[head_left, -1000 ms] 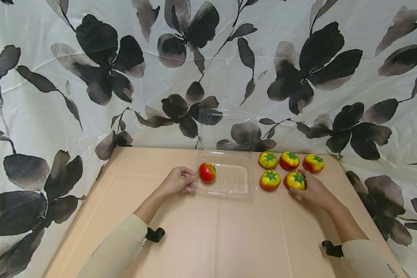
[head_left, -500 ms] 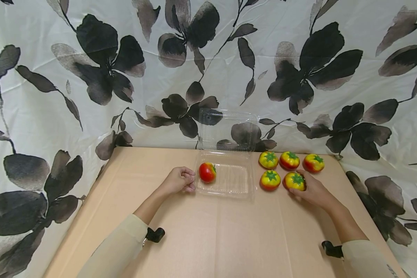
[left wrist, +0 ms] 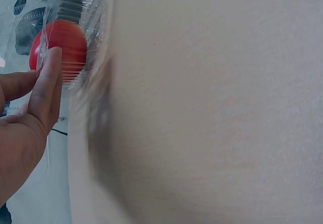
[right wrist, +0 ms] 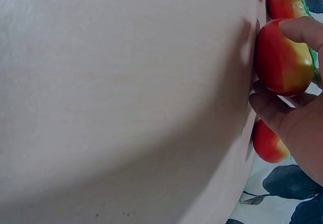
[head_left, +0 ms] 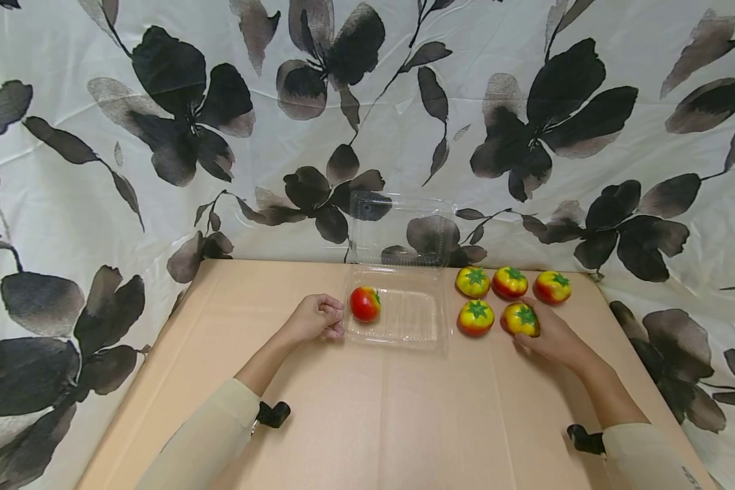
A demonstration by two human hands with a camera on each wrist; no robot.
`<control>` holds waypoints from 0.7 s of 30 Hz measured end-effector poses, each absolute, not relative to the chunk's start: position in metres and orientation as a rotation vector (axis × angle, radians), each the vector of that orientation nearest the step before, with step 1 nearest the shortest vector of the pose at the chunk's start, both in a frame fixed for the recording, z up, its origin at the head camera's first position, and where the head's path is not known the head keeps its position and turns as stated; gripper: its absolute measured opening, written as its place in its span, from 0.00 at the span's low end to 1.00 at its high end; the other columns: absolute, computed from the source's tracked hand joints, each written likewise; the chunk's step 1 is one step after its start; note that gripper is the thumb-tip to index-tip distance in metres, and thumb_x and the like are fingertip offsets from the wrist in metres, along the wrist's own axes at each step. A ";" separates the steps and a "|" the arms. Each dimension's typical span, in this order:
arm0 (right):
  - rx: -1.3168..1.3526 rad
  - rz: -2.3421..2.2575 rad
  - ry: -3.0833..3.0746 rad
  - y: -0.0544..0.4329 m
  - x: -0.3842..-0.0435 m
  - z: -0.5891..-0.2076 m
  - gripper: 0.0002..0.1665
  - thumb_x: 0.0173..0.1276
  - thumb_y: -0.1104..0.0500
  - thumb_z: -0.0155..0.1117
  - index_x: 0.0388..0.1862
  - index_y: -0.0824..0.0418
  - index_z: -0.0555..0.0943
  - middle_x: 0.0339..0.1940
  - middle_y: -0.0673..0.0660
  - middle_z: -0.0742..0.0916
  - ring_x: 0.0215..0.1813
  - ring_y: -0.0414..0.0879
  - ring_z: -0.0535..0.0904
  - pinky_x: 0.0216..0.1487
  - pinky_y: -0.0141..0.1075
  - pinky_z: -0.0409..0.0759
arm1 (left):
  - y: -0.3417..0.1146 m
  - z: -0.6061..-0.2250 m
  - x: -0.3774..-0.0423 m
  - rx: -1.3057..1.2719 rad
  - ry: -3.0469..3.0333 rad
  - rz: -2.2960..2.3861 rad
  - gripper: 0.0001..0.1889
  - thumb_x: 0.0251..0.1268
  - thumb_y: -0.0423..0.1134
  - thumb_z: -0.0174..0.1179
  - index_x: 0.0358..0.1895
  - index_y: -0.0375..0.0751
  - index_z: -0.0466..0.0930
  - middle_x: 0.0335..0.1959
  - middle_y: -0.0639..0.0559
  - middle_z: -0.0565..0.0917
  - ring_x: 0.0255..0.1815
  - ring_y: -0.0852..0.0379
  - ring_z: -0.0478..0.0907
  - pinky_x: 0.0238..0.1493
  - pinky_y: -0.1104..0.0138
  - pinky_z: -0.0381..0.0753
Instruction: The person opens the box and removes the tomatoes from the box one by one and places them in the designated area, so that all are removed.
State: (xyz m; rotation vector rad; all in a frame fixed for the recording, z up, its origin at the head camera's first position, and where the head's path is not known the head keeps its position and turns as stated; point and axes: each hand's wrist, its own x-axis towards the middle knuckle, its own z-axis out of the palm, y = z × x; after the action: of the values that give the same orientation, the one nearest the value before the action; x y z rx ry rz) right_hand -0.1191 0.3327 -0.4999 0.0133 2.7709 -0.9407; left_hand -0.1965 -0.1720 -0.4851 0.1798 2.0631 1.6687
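Observation:
My left hand (head_left: 314,318) pinches the left rim of an open clear plastic clamshell box (head_left: 413,340); in the left wrist view, thumb and fingertips meet at its wall. Inside, on the left, one red tomato (head_left: 365,303) lies on its side. On the right, my right hand (head_left: 554,333) holds a red-and-yellow tomato (head_left: 519,319) with a green star-shaped top. The right wrist view shows thumb and fingers on opposite sides of this tomato (right wrist: 282,57). Beside it sits another tomato (head_left: 476,318), and farther back stand three more, including the rightmost tomato (head_left: 552,287).
The box's raised lid (head_left: 402,228) leans back against a white cloth (head_left: 429,136) with dark flowers. Everything rests on a light-brown tabletop (head_left: 380,408), whose far edge runs just behind the box and tomatoes. A black wrist camera (head_left: 274,414) sticks out from the left sleeve.
My right thumb and fingers have shifted slightly on the tomato, which has barely moved. My left hand and the box stay where they were.

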 end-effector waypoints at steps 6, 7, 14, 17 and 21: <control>0.026 -0.934 2.765 0.334 -0.119 -0.501 0.59 0.66 0.53 0.74 0.82 0.72 0.48 0.76 0.76 0.64 0.69 0.71 0.67 0.73 0.71 0.68 | -0.173 -0.484 -0.196 0.181 2.067 1.663 0.15 0.73 0.23 0.58 0.57 0.17 0.72 0.34 0.39 0.82 0.27 0.55 0.86 0.36 0.59 0.93; 0.025 -0.934 2.765 0.334 -0.119 -0.501 0.59 0.66 0.52 0.74 0.82 0.72 0.48 0.76 0.76 0.64 0.69 0.71 0.67 0.73 0.71 0.67 | -0.173 -0.484 -0.196 0.179 2.067 1.663 0.15 0.73 0.23 0.58 0.57 0.17 0.72 0.34 0.39 0.82 0.27 0.55 0.86 0.35 0.60 0.93; 0.028 -0.934 2.763 0.335 -0.120 -0.502 0.61 0.66 0.50 0.74 0.82 0.71 0.47 0.77 0.76 0.63 0.70 0.71 0.66 0.73 0.71 0.66 | -0.172 -0.485 -0.196 0.175 2.067 1.661 0.14 0.73 0.22 0.57 0.57 0.17 0.72 0.33 0.41 0.82 0.27 0.55 0.86 0.36 0.58 0.93; 0.024 -0.927 2.767 0.335 -0.120 -0.502 0.61 0.66 0.50 0.74 0.82 0.72 0.47 0.77 0.77 0.63 0.70 0.72 0.66 0.73 0.72 0.66 | -0.172 -0.485 -0.196 0.173 2.069 1.661 0.14 0.73 0.22 0.57 0.57 0.17 0.72 0.33 0.41 0.82 0.27 0.55 0.86 0.37 0.57 0.93; 0.012 -0.914 2.793 0.335 -0.119 -0.499 0.61 0.66 0.49 0.74 0.81 0.74 0.48 0.76 0.78 0.63 0.70 0.73 0.65 0.73 0.72 0.65 | -0.173 -0.484 -0.195 0.169 2.072 1.659 0.14 0.73 0.23 0.57 0.57 0.17 0.72 0.33 0.41 0.81 0.27 0.55 0.86 0.37 0.58 0.93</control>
State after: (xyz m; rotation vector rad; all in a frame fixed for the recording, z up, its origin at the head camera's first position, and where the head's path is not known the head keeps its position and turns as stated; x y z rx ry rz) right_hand -0.1191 0.3353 -0.4985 0.0116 2.7927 -0.9136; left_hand -0.1950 -0.1726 -0.4835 0.1694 2.0720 1.6595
